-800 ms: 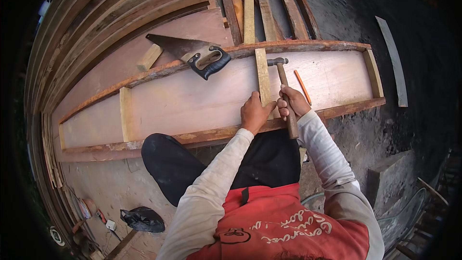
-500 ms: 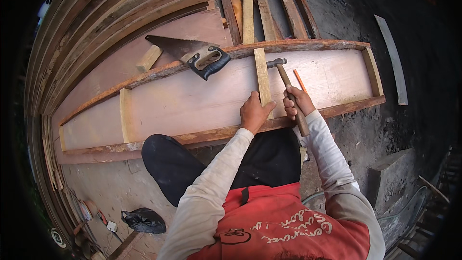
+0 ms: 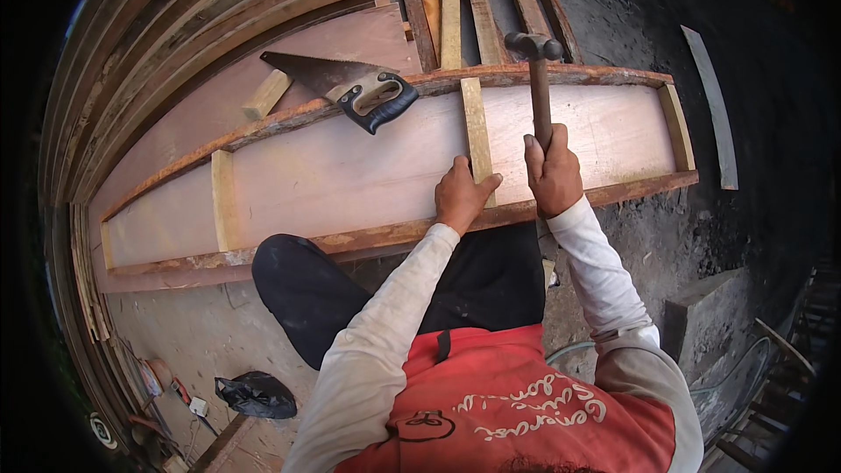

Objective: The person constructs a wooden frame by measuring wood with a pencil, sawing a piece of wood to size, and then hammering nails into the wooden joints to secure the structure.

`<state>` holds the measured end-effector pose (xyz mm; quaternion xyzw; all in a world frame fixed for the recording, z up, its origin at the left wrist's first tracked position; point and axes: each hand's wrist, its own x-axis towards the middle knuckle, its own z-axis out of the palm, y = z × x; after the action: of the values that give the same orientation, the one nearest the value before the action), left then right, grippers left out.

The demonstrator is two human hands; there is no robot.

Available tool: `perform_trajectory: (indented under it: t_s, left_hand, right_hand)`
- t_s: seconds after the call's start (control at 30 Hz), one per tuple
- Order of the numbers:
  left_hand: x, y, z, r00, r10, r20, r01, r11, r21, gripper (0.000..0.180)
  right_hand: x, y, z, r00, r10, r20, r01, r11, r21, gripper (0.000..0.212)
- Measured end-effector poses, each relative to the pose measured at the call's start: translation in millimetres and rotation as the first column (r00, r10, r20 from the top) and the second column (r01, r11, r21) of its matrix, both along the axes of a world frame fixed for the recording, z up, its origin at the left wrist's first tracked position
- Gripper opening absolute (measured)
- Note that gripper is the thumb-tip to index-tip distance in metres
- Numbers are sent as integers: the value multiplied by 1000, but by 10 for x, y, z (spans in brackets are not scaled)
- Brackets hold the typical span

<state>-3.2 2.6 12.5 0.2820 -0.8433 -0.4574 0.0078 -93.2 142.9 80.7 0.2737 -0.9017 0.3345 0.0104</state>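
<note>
My left hand [image 3: 462,196] is closed round the near end of a short wooden crosspiece [image 3: 476,123], its thumb laid over toward the right. The crosspiece spans a long wooden frame [image 3: 368,234] that borders a pale plywood panel [image 3: 350,162]. To its right, my right hand [image 3: 555,177] grips a hammer [image 3: 540,92] by the wooden handle. The hammer is raised, its metal head pointing away from me above the far rail. A handsaw [image 3: 385,101] with a black handle lies across that far rail, left of the crosspiece.
A small wood block [image 3: 266,95] rests behind the frame's far rail. Long planks [image 3: 289,13] are stacked at the far left, and loose strips [image 3: 480,9] lie beyond the frame. A black plastic bag [image 3: 257,394] sits on the floor at lower left; a concrete block [image 3: 703,311] stands at right.
My right hand has lifted the hammer from beside the crosspiece and swung its head up and to the right. My left hand keeps its hold. The orange stick seen earlier is now out of sight.
</note>
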Motion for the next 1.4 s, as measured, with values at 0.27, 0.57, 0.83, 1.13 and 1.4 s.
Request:
perform_trajectory:
  t_s: [0.27, 0.57, 0.83, 1.13, 1.4]
  left_hand:
    - [56, -25, 4, 1000, -4, 13, 4, 1000, -7, 65]
    - [67, -181, -135, 999, -39, 23, 38, 998, 41, 64]
    - [29, -220, -218, 999, -39, -32, 45, 979, 196, 60]
    - [663, -968, 30, 987, -159, 20, 157, 986, 54, 41]
    - [918, -877, 9, 934, 270, 236, -185, 926, -328, 31]
  right_hand:
    - [-114, -237, -33, 966, -1, 260, -8, 999, 35, 39]
    - [-86, -363, -73, 989, 109, 101, -123, 983, 136, 40]
    - [-44, -298, -175, 990, 111, 90, -132, 950, 284, 38]
    - [197, 147, 32, 914, 91, 396, -151, 981, 122, 37]
    - [649, 488, 260, 802, 397, 445, -521, 831, 197, 37]
